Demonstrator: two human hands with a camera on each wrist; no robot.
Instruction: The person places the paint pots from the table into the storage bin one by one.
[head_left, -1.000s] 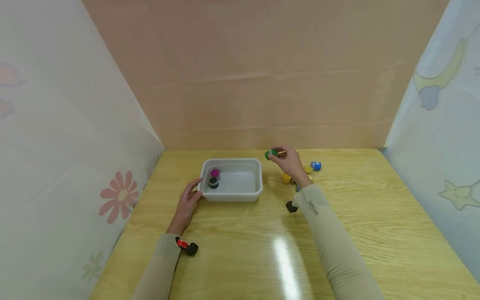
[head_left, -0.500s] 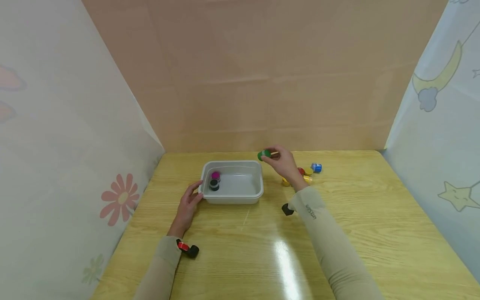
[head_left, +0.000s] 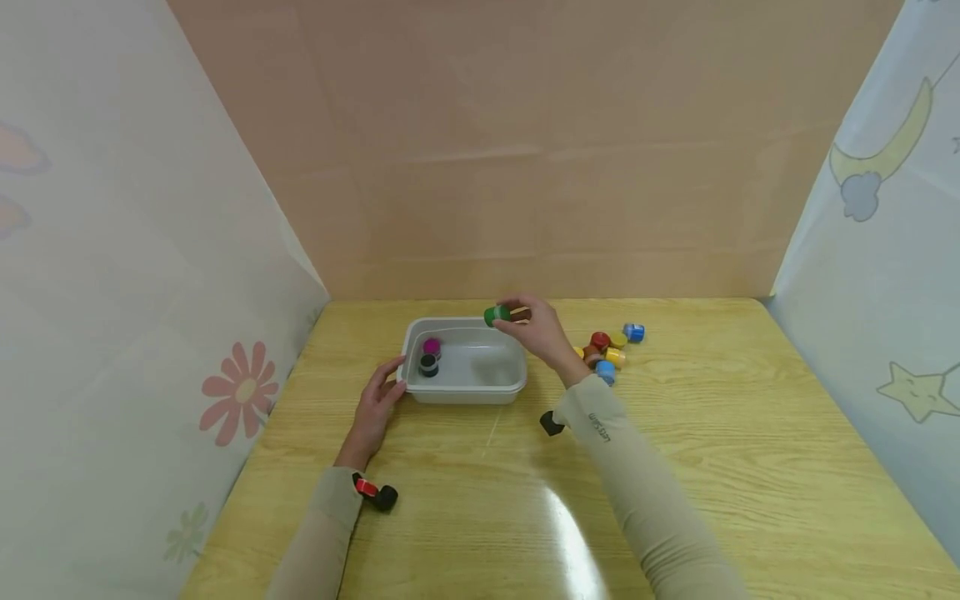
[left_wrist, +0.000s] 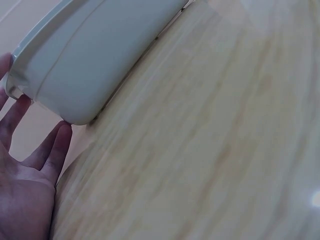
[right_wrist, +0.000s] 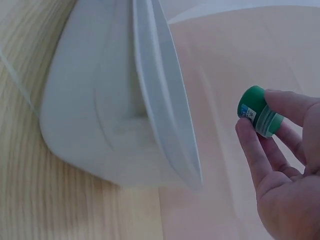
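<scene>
A small green-lidded paint pot (head_left: 495,316) is pinched between the thumb and fingertips of my right hand (head_left: 538,332), tilted over the far right part of the white plastic tub (head_left: 465,397). The right wrist view shows this green paint pot (right_wrist: 256,110) above the tub's rim, with a label on its side. My left hand (head_left: 372,412) rests its fingers against the tub's near left corner. Fingertips touch the rim and lower side in the left wrist view. Inside the tub, at the left, stand a magenta-lidded pot (head_left: 431,347) and a black-lidded pot (head_left: 428,365).
Right of the tub lies a cluster of several small paint pots, among them a red pot (head_left: 599,341), a light blue pot (head_left: 605,372), a yellow pot (head_left: 615,357) and a blue pot (head_left: 634,332). A brown wall covering (head_left: 540,167) rises behind the wooden table (head_left: 465,500).
My right hand has carried the green paint pot leftward, from beside the tub to over it, uncovering more of the pots on the right. My left hand has stayed at the tub's corner.
</scene>
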